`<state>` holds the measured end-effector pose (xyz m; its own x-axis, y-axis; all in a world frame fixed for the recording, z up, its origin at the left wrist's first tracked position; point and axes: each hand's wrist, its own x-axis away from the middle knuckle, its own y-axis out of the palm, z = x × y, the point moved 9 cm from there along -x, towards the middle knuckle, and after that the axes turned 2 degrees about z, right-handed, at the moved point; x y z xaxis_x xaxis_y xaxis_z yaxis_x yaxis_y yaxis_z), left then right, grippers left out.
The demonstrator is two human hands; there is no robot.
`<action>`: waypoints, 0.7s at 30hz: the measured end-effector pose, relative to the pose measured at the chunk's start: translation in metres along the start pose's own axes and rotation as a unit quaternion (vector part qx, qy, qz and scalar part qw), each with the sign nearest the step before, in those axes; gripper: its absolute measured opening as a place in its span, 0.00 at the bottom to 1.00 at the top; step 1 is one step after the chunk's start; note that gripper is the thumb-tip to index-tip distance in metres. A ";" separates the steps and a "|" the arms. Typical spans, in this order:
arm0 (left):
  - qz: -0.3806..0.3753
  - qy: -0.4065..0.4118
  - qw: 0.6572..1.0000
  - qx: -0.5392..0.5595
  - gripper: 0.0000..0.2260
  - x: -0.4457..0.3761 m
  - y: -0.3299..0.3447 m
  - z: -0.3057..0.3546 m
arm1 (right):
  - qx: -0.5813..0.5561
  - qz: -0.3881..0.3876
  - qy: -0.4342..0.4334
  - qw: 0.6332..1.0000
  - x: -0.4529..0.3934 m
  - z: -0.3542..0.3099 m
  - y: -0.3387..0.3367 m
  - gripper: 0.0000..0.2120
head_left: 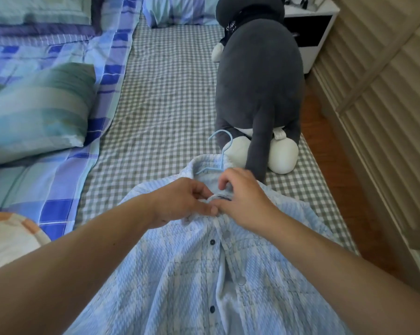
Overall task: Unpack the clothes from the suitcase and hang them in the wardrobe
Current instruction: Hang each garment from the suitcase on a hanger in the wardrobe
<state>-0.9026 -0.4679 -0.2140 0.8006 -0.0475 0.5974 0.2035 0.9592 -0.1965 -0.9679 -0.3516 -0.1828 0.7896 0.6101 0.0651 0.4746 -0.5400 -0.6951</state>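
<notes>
the shirt [180,274] lay on the bed [160,97] at six o'clock, hanger [222,151] hook poking from the collar toward twelve, while the left hand [180,201] and right hand [242,201] each pinched the collar, so fastening the top button squarely would probably keep it from slipping.

Both forearms are bare, and the hands [213,201] seemingly carry no rings or watch.
</notes>
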 end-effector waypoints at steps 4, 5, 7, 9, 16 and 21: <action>0.041 0.026 0.999 0.013 0.10 0.005 0.003 0.002 | -0.060 0.031 0.105 0.992 0.007 0.029 0.002 0.22; 0.057 0.028 0.998 0.017 0.08 0.004 0.003 0.001 | -0.097 0.028 0.105 0.989 0.009 0.029 0.006 0.19; 0.087 0.014 0.996 0.029 0.06 0.003 0.001 -0.003 | -0.158 0.027 0.102 0.982 0.017 0.030 0.014 0.12; 0.102 -0.002 0.994 0.035 0.05 0.002 0.001 -0.007 | -0.188 0.026 0.117 0.975 0.029 0.038 0.020 0.06; 0.101 -0.019 0.995 0.006 0.13 -0.004 0.004 -0.007 | -0.121 0.091 0.081 0.985 0.047 0.036 0.018 0.11; 0.118 -0.046 0.992 -0.007 0.14 -0.007 -0.003 -0.008 | -0.109 0.085 0.090 0.986 0.047 0.030 0.027 0.13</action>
<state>-0.9040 -0.4726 -0.2242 0.7719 0.2041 0.6021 0.0252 0.9365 -0.3497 -0.9294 -0.3203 -0.2200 0.9116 0.3984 0.1013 0.3872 -0.7495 -0.5369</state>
